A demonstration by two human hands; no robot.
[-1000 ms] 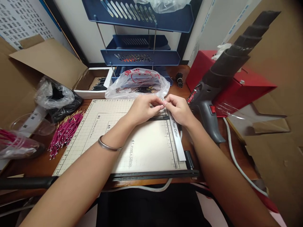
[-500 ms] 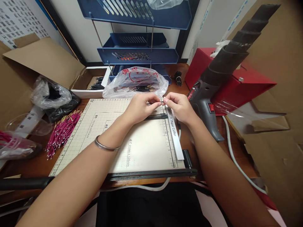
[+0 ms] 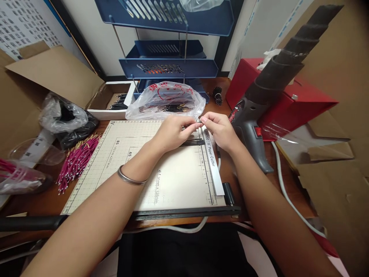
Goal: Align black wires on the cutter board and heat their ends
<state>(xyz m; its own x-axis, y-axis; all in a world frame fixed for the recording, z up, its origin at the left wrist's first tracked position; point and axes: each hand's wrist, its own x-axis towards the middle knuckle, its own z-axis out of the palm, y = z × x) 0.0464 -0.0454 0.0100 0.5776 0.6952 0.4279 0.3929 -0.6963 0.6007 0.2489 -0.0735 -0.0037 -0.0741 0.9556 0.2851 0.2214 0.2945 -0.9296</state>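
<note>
Over the top right of the cream paper cutter (image 3: 173, 181), my left hand (image 3: 175, 132) is closed in a pinch on a thin black wire (image 3: 188, 125), mostly hidden by the fingers. Fingertip to fingertip with it, my right hand (image 3: 219, 129) pinches the wire's right end. Below the hands, several thin black wires (image 3: 193, 142) lie side by side on the cutter board, their ends near its white guide strip (image 3: 212, 165). My left hand covers their other ends.
Behind the cutter lies a clear plastic bag (image 3: 170, 102) of black wires, beside an open box (image 3: 115, 102). Magenta wires (image 3: 77, 161) lie at the left. A grey heat gun (image 3: 256, 127) stands at the right by a red box (image 3: 305, 104). Blue shelves (image 3: 170, 68) rise behind.
Both hands have shifted slightly right, and their fingertips are closer together. Less of the wire shows between them. The wires on the board stay in place.
</note>
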